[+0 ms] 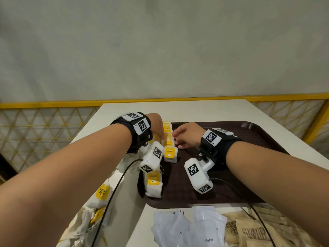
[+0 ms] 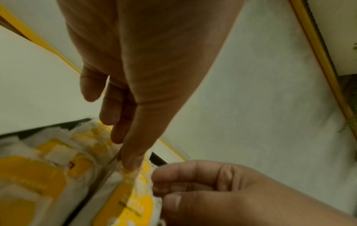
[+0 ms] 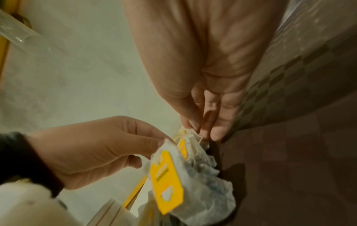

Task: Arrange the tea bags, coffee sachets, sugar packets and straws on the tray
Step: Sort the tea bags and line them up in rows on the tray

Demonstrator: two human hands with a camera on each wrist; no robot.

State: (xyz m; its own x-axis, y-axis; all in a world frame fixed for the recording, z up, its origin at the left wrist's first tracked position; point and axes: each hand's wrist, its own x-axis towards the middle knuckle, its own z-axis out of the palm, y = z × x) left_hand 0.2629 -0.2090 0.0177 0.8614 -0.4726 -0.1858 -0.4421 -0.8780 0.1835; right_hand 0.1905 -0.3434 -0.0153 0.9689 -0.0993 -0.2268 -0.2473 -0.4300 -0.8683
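Several tea bags point(image 1: 168, 138) with yellow tags stand in a row along the left edge of the dark brown tray point(image 1: 231, 175). Both hands meet at the far part of that row. My left hand point(image 1: 162, 138) reaches in from the left and pinches the top of one tea bag point(image 3: 166, 180). In the left wrist view its fingertips point(image 2: 133, 164) press on the paper. My right hand point(image 1: 175, 138) rests on the tray and pinches the top edge of a tea bag point(image 3: 193, 142) between thumb and fingers point(image 3: 216, 131). One more tea bag point(image 1: 153, 184) lies flat near the tray's front left corner.
Loose tea bags point(image 1: 102, 193) are heaped on the white table left of the tray. White coffee sachets point(image 1: 192, 229) and brown sugar packets point(image 1: 252, 232) lie in front of it. A yellow mesh fence point(image 1: 44, 125) runs behind the table. Cables cross the table's front edge.
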